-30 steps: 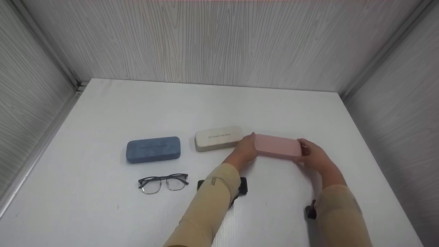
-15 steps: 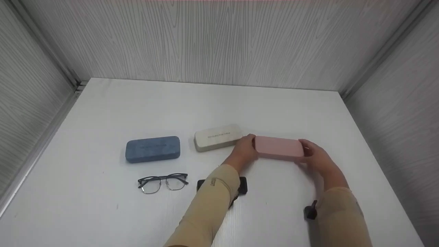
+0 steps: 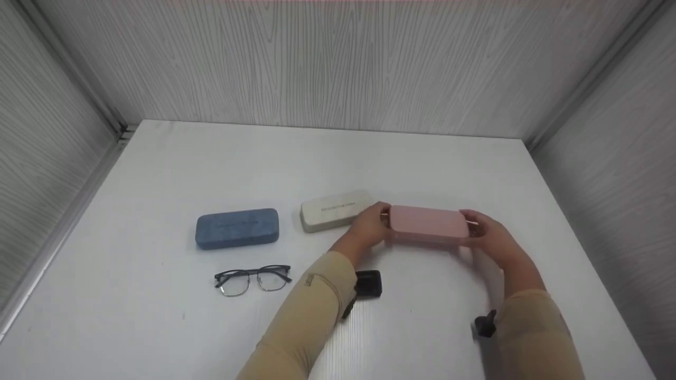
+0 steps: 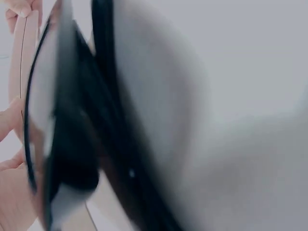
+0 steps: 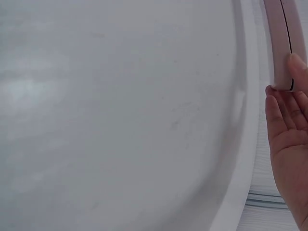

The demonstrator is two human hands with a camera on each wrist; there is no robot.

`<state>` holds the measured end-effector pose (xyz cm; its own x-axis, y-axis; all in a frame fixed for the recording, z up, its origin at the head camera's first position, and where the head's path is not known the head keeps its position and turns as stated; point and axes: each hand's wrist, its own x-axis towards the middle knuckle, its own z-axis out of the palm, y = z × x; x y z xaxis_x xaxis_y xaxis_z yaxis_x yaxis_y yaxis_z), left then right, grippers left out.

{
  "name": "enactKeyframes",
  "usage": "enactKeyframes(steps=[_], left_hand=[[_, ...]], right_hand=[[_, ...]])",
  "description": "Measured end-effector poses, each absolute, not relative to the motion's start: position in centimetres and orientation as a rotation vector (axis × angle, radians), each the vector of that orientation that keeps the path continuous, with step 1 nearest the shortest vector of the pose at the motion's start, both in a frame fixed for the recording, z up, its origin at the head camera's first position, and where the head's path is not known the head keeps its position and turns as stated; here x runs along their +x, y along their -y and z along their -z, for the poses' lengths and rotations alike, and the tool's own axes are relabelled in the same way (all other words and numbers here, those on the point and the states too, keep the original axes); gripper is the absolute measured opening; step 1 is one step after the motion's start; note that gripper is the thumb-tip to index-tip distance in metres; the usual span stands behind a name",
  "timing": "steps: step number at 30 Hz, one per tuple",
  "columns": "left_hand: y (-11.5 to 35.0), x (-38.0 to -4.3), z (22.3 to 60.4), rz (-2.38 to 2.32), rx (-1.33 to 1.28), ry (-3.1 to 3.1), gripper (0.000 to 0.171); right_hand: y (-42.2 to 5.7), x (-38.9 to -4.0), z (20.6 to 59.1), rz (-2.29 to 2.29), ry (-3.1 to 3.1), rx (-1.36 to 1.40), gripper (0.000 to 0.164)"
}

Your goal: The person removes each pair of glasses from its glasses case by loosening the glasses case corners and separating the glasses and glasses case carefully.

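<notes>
- One pink case (image 3: 429,226), one cream case (image 3: 330,213) and one blue case (image 3: 237,228) are before me: three in all.
- My left hand (image 3: 364,227) grips the pink case at its 9 o'clock end.
- My right hand (image 3: 491,237) pinches its 3 o'clock end between thumb and fingers.
- The pink case lies between my two hands; I can't tell whether its underside touches the white table (image 3: 332,153).
- The cream case sits at 9 o'clock from it, partly hidden by my left hand; the blue one is farther that way.
- One pair of glasses (image 3: 253,272) rests at 6 o'clock from the blue case, near but apart.
- Two tan sleeves (image 3: 303,316) cover my forearms.
</notes>
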<state>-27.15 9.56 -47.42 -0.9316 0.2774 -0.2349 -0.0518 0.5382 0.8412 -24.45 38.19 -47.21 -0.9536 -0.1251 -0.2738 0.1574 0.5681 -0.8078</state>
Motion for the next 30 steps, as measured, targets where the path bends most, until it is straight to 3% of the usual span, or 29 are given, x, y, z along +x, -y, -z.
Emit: enactKeyframes(steps=[11,30], left_hand=[[-6.5,-25.9,45.7,-1.326,0.241,-2.461,0.074],[0.3,-22.7,47.4,-1.542,0.235,-2.354,0.072]], right_hand=[[-35.6,-24.0,46.1,1.351,-2.506,-0.072,0.077],[-30.0,-22.5,47.0,1.393,-2.519,-0.204,0.073]])
